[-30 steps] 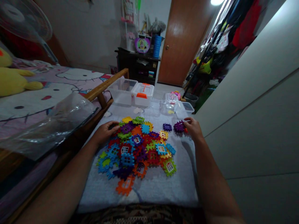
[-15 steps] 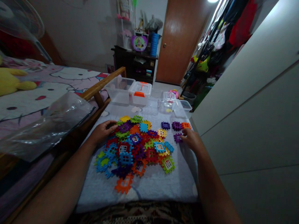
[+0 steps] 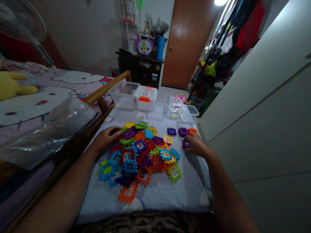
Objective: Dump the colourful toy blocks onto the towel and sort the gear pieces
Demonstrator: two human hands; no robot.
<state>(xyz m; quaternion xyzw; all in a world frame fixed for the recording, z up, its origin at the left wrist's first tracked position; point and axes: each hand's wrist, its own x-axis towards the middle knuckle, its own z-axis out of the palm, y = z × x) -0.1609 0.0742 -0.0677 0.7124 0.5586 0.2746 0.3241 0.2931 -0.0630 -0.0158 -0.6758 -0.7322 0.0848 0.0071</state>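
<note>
My right hand [image 3: 197, 145] grips a purple window-frame building piece [image 3: 186, 143] by its right side, at or just above the cloth. Just beyond it lie a second purple piece [image 3: 183, 131], an orange piece [image 3: 192, 130] and a dark blue-violet piece [image 3: 171, 131]. At the left edge of a heap of interlocking pieces rests my left hand [image 3: 108, 137], fingers loosely curved and apart, holding nothing that I can see. Within the heap are a light blue window piece [image 3: 130, 166], a red one [image 3: 157, 162], a lime green one [image 3: 174, 172] and an orange one [image 3: 128, 193].
Clear plastic boxes stand along the table's far end, among them a lidded box with orange clips [image 3: 146, 94] and an open bin [image 3: 124, 95]. On the left is a bed with a wooden rail [image 3: 107, 88] and a plastic bag [image 3: 58, 126]. A white cabinet [image 3: 262, 110] borders the right.
My right hand has shifted slightly, and the purple piece in it has turned and moved a little to the right. My left hand stays beside the heap.
</note>
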